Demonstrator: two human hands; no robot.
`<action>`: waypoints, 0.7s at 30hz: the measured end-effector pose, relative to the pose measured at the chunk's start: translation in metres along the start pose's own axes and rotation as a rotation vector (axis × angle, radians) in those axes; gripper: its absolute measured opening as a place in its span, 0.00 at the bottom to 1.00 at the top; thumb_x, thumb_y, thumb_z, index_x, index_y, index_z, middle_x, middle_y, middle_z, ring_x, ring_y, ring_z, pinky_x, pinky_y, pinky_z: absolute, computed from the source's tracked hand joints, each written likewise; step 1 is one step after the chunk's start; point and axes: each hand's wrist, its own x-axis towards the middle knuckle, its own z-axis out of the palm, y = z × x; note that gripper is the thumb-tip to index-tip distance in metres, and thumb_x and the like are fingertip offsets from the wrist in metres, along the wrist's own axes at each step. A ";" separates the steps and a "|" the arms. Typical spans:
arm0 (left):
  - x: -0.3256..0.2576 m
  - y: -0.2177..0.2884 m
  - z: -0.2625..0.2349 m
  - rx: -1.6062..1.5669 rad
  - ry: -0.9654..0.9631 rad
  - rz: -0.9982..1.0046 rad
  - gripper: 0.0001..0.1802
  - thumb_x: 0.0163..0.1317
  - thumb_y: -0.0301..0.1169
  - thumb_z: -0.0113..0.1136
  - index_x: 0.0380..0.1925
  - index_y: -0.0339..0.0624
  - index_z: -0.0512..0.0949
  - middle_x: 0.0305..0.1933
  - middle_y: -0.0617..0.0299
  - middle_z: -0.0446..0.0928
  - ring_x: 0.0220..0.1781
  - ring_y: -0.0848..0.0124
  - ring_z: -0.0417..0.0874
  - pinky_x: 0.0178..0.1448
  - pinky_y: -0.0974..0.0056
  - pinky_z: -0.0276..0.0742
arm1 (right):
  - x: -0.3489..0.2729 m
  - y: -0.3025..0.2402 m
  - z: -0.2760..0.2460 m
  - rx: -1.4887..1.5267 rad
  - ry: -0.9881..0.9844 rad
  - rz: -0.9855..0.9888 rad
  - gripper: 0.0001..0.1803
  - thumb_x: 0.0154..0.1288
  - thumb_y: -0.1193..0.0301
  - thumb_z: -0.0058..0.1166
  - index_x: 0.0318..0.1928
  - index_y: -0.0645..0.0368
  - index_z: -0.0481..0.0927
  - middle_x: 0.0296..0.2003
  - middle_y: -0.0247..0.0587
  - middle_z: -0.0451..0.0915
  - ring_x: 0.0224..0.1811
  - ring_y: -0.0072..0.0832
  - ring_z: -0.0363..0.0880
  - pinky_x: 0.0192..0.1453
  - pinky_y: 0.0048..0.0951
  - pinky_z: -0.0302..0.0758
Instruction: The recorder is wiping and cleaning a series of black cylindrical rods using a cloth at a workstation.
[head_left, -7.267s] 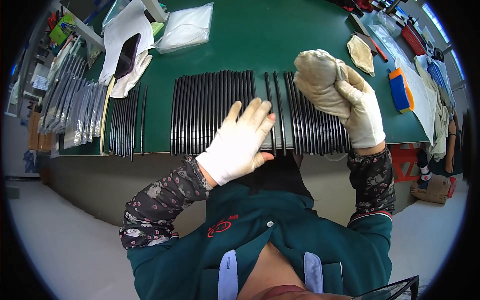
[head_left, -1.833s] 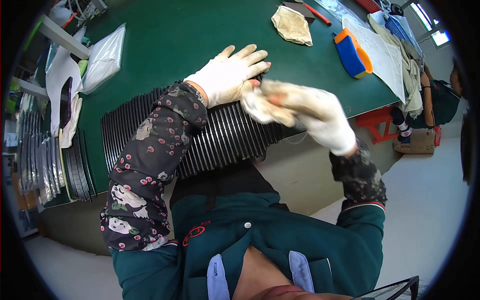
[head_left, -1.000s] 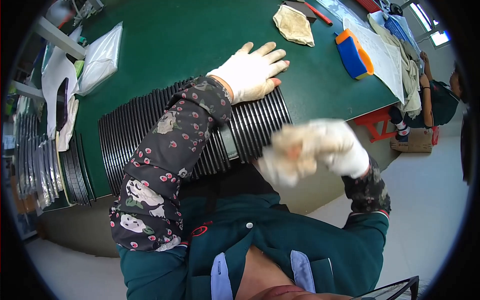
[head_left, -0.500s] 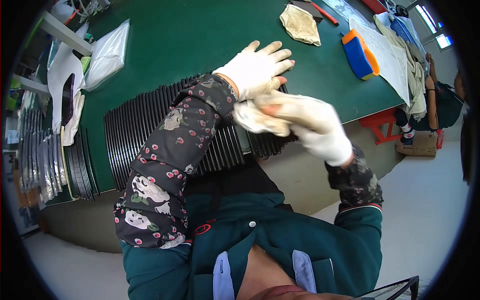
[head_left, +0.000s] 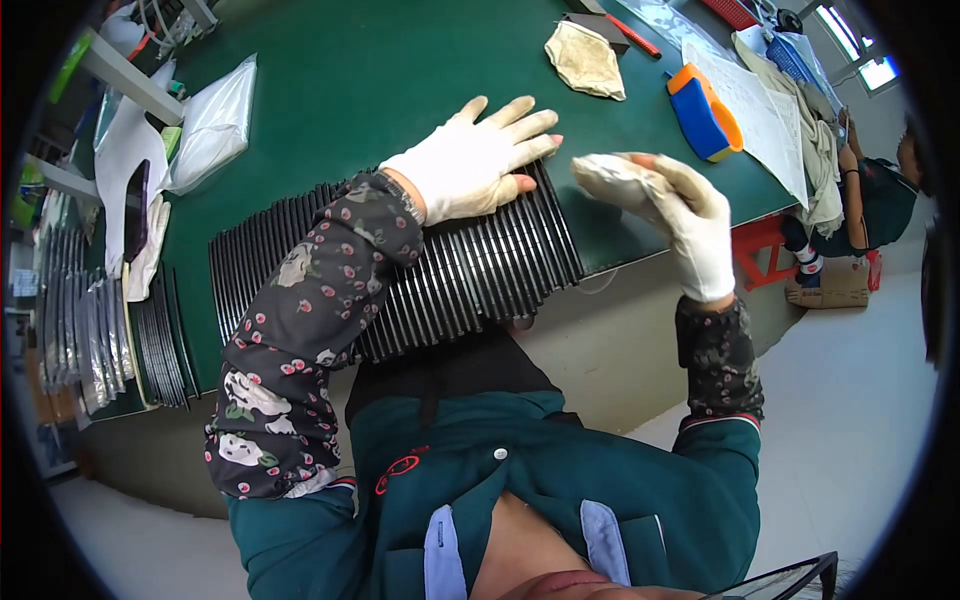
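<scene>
Cloth (head_left: 612, 178), a crumpled pale rag, sits bunched in the right hand (head_left: 690, 225), raised above the desk (head_left: 330, 90) edge; it looks soft and light. Left hand (head_left: 470, 165) lies flat, grip released, on the row of stiff black strips (head_left: 480, 275).

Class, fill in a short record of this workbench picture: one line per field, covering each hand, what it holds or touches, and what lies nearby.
Left hand: left hand, white glove, spread flat on the row of black strips
Right hand: right hand, white glove, raised off the table, closed around a crumpled cloth
Surface: green table
Nearby: second cloth, orange and blue block, clear plastic bag
Far left: more black strips stacked at the table edge
</scene>
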 end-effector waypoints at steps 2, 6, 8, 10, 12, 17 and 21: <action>-0.003 0.000 0.009 -0.007 -0.045 0.005 0.28 0.69 0.41 0.46 0.68 0.49 0.61 0.74 0.57 0.57 0.77 0.56 0.52 0.75 0.43 0.49 | 0.010 0.017 0.005 -0.068 -0.086 -0.049 0.16 0.65 0.82 0.45 0.51 0.68 0.78 0.47 0.43 0.82 0.51 0.25 0.79 0.58 0.25 0.73; 0.000 0.002 0.006 -0.019 -0.058 -0.020 0.24 0.69 0.39 0.45 0.64 0.48 0.65 0.72 0.58 0.60 0.76 0.58 0.53 0.76 0.44 0.50 | 0.019 0.043 0.029 -0.563 -0.263 -0.463 0.14 0.55 0.81 0.53 0.43 0.59 0.80 0.37 0.43 0.79 0.43 0.42 0.76 0.53 0.36 0.73; -0.002 0.004 0.003 -0.047 -0.042 -0.016 0.22 0.68 0.38 0.47 0.60 0.47 0.67 0.71 0.59 0.61 0.76 0.59 0.53 0.76 0.44 0.50 | 0.011 0.043 0.028 -0.580 -0.353 -0.611 0.14 0.47 0.81 0.57 0.37 0.55 0.79 0.33 0.39 0.77 0.40 0.41 0.75 0.47 0.37 0.73; -0.005 0.005 -0.001 -0.090 -0.063 -0.011 0.20 0.67 0.36 0.50 0.58 0.46 0.68 0.71 0.59 0.61 0.76 0.59 0.53 0.76 0.44 0.50 | -0.005 0.029 0.023 -0.488 -0.701 -0.683 0.13 0.44 0.80 0.57 0.34 0.54 0.78 0.31 0.37 0.77 0.38 0.40 0.75 0.43 0.38 0.73; -0.004 0.006 -0.003 -0.095 -0.067 -0.019 0.20 0.67 0.36 0.51 0.57 0.46 0.68 0.71 0.60 0.61 0.76 0.58 0.53 0.76 0.44 0.50 | -0.018 0.005 0.019 -0.553 -1.009 -0.548 0.11 0.43 0.78 0.59 0.31 0.54 0.76 0.29 0.38 0.76 0.37 0.40 0.76 0.41 0.38 0.74; -0.005 0.002 0.003 -0.102 -0.023 -0.037 0.21 0.64 0.34 0.53 0.57 0.41 0.71 0.71 0.59 0.61 0.76 0.59 0.53 0.76 0.45 0.50 | 0.014 0.006 0.024 -0.603 -0.293 -0.678 0.14 0.49 0.79 0.57 0.39 0.55 0.79 0.36 0.42 0.78 0.39 0.43 0.75 0.43 0.38 0.74; -0.002 0.001 0.007 -0.117 -0.044 -0.021 0.22 0.65 0.34 0.52 0.58 0.41 0.71 0.71 0.59 0.61 0.76 0.58 0.54 0.76 0.44 0.49 | -0.009 0.023 0.041 -0.582 -0.666 -0.673 0.15 0.46 0.82 0.54 0.37 0.55 0.76 0.36 0.43 0.76 0.39 0.43 0.75 0.43 0.39 0.75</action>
